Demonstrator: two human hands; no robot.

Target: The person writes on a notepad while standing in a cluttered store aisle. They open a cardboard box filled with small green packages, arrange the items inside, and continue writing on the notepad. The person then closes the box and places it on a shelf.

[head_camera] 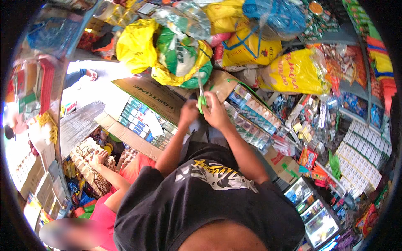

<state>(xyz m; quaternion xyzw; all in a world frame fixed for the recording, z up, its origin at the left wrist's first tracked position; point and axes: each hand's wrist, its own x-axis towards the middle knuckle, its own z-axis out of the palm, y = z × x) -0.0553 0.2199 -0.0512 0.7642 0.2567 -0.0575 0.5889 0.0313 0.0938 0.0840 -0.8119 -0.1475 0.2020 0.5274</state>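
My right hand (pixel 215 111) grips a pair of scissors (pixel 201 101) by the green handles, with the blades pointing away from me toward the plastic bags. Close beside it, my left hand (pixel 189 112) is blurred, its fingers curled; whether it holds anything is unclear. Just beyond the blades sits a green and white printed sack (pixel 171 51) inside a yellow plastic bag (pixel 136 45). An open cardboard carton (pixel 157 97) of small packs stands left of my hands. To the right is another open carton (pixel 221 80) with rows of packs (pixel 251 106).
At left, a person in a pink top (pixel 105 204) touches stacked egg trays (pixel 91 166). Another person's hand (pixel 91 74) shows past the opening. More yellow bags (pixel 292 73) sit ahead. At right are a glass-fronted case (pixel 314 213) and stacked white boxes (pixel 361 157).
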